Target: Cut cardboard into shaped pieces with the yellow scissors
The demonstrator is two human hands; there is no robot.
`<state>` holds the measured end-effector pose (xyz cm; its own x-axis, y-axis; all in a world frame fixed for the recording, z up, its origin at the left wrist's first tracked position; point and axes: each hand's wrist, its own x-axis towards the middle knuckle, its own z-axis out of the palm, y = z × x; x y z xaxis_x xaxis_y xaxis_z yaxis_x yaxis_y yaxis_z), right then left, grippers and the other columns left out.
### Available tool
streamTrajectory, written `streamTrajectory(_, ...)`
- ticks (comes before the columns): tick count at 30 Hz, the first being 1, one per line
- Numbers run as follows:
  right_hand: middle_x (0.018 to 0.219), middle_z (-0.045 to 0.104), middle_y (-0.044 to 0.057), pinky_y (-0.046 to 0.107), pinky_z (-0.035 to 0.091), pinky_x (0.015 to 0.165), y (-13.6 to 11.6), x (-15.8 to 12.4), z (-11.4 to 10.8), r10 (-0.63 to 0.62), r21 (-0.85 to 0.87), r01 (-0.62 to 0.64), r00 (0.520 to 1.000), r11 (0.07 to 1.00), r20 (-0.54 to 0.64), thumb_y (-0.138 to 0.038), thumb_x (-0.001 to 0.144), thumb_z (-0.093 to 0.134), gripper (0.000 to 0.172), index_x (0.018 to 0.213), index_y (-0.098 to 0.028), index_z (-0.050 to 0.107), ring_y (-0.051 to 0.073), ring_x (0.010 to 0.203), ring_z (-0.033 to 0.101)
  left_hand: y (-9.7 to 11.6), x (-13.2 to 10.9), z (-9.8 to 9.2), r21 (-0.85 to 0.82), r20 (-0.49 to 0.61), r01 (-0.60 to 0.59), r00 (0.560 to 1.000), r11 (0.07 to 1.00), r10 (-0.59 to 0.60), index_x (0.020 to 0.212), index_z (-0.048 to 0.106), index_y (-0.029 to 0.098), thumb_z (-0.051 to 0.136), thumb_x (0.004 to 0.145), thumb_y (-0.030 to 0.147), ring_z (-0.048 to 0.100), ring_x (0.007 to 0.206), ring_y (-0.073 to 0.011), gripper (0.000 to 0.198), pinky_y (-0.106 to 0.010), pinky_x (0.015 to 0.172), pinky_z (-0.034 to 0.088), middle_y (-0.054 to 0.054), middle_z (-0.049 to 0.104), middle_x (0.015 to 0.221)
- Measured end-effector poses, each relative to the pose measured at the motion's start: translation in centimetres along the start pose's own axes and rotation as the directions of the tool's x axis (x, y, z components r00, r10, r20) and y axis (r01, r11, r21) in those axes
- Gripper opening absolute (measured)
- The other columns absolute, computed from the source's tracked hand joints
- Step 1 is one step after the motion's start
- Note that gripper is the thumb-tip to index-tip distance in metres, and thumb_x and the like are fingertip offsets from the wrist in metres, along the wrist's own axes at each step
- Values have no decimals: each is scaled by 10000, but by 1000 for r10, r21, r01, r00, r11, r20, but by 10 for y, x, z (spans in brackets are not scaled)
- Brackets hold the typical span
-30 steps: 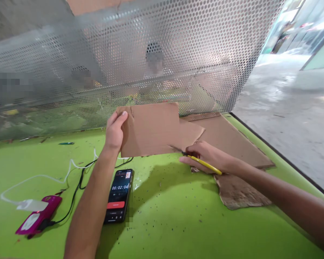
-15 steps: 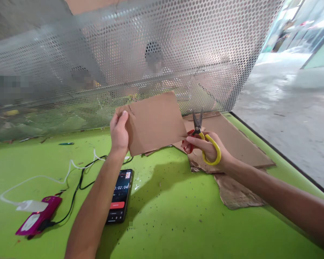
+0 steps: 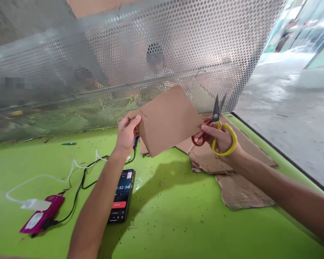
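Cardboard piece [image 3: 171, 120]: held up above the table at the middle of the view, the hub of this clock face; it tilts, its right end higher than its left, and a short dark slit or crease shows near its left end.
Left hand [image 3: 128, 133]: at 9 o'clock, closed on the left end of the piece, thumb on the near face and fingers behind.
Right hand [image 3: 218, 136]: at 3 o'clock, holding scissors, with a fingertip at the right corner of the piece; whether it pinches that corner, I cannot tell.
Scissors [image 3: 216, 116]: red and yellow handles around the right hand, dark blades parted and pointing toward 12 to 1 o'clock.
Cardboard sheets [image 3: 255, 147]: flat on the table between 3 and 4 o'clock, partly under the right forearm.
Torn cardboard [image 3: 243, 194]: at 4 o'clock, its near edge ragged.
Phone [image 3: 121, 198]: at 7 o'clock, face up with a timer showing, partly hidden by the left forearm.
Magenta power strip [image 3: 43, 216]: at 8 o'clock, with a white charger [image 3: 36, 204] and a black cable [image 3: 75, 201].
Green pen-like item [image 3: 69, 144]: at 9 o'clock, well apart from the left hand.
Table [image 3: 164, 230]: bright green, speckled with small bits toward 6 o'clock.
Perforated metal screen [image 3: 194, 39]: across 12 o'clock, people blurred behind it.
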<state>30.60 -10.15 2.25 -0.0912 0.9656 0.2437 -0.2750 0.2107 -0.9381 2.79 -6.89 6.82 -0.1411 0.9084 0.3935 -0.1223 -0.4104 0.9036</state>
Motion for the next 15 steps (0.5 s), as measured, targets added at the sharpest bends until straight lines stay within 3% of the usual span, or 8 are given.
streamTrajectory(5, 644, 748, 63, 315, 577, 552, 1, 1, -9, 57, -62, -45, 975, 997, 215, -498, 738, 825, 322, 657, -193, 759, 193, 536, 681, 2, 2, -2, -7, -17, -7, 1000, 1000, 6, 843, 679, 211, 786, 708, 329, 719, 759, -193, 209, -281, 654, 559, -14, 740, 790)
streamTrajectory(10, 795, 791, 84, 310, 597, 601, 0, -9, -8, 180, -200, -96, 867, 975, 465, -424, 811, 795, 250, 756, -181, 767, 202, 640, 730, 2, 7, -11, 59, -24, 17, 1000, 998, -15, 838, 658, 222, 775, 708, 311, 677, 664, -175, 197, -267, 576, 503, 1, 708, 739)
streamTrajectory(12, 820, 793, 86, 316, 598, 635, -2, -10, -5, 203, -245, -91, 853, 965, 482, -439, 823, 779, 265, 769, -181, 753, 206, 680, 733, 2, 9, -15, 92, -15, 19, 1000, 996, -18, 862, 655, 225, 769, 716, 322, 671, 665, -175, 209, -273, 580, 497, -6, 710, 772)
streamTrajectory(15, 771, 773, 72, 324, 588, 671, -6, -10, 2, 176, -322, -44, 903, 946, 392, -485, 785, 799, 312, 760, -181, 730, 208, 697, 718, 4, 11, -22, 120, -14, -13, 1000, 993, 15, 881, 656, 223, 774, 715, 337, 669, 694, -179, 233, -278, 615, 499, -21, 714, 821)
